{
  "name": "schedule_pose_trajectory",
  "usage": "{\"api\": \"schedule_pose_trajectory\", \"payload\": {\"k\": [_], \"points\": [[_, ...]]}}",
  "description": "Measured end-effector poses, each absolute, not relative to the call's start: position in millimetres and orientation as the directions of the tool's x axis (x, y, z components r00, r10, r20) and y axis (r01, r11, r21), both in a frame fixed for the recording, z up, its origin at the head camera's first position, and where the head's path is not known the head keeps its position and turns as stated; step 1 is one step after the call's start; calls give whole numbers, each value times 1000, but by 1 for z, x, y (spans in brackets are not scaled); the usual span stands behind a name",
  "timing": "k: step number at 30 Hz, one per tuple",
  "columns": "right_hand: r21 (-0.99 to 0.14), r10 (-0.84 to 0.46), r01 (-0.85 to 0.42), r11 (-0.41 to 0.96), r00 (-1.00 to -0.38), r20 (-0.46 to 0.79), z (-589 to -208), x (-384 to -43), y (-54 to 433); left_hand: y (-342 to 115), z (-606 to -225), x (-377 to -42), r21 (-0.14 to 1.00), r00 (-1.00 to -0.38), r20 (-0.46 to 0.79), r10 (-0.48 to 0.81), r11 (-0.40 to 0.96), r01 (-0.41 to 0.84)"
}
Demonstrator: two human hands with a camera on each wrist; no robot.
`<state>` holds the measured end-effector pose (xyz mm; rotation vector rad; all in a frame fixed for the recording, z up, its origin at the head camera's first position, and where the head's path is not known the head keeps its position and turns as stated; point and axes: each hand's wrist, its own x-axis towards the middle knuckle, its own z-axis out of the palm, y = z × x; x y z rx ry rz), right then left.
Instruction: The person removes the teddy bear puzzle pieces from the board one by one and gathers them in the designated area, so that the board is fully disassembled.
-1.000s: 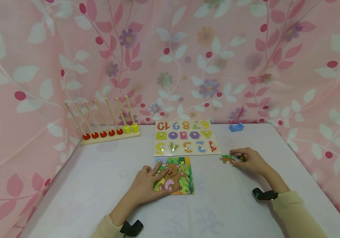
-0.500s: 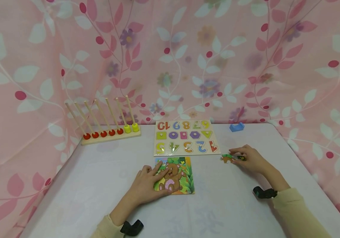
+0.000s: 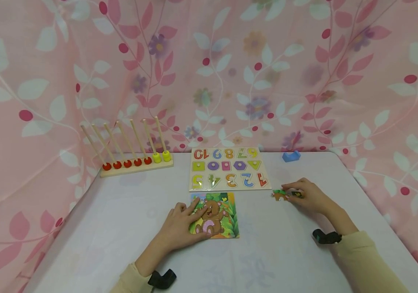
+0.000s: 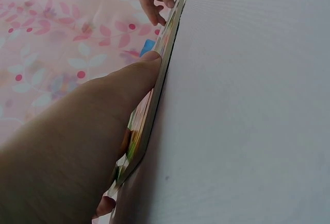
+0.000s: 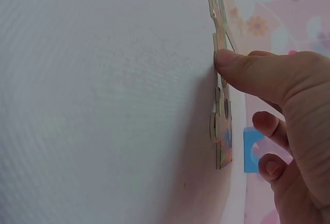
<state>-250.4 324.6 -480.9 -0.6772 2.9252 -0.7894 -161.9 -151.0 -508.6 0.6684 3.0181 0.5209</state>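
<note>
My left hand (image 3: 177, 228) rests with spread fingers on the left part of a square bear jigsaw puzzle (image 3: 216, 224). In the left wrist view the thumb (image 4: 139, 74) lies along the puzzle's edge, while the other fingers are mostly hidden. Right of the puzzle, small brown-and-green jigsaw pieces (image 3: 279, 195) lie on the table. My right hand (image 3: 313, 199) pinches a piece there between thumb and forefinger, covering part of it. In the right wrist view the pieces (image 5: 225, 149) appear nearly edge-on, with the thumb (image 5: 242, 69) against one and the other fingers loosely bent.
Behind the puzzle lies a wooden board (image 3: 220, 158) with colourful numbers and shapes. A peg rack (image 3: 137, 169) with red and yellow beads stands at the back left. A blue block (image 3: 291, 156) sits near the back edge, before a pink floral curtain (image 3: 209, 81).
</note>
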Motion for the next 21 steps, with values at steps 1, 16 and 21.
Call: {"api": "schedule_pose_trajectory", "payload": {"k": [1, 16, 21], "points": [[-487, -422, -403, 774, -903, 76, -481, -250, 324, -151, -508, -162, 321, -909, 63, 412, 854, 410], [-523, -405, -381, 762, -911, 74, -471, -247, 318, -152, -507, -161, 323, -903, 82, 423, 846, 425], [-561, -347, -390, 731, -919, 186, -465, -246, 294, -154, -510, -161, 296, -897, 106, 430, 847, 441]]}}
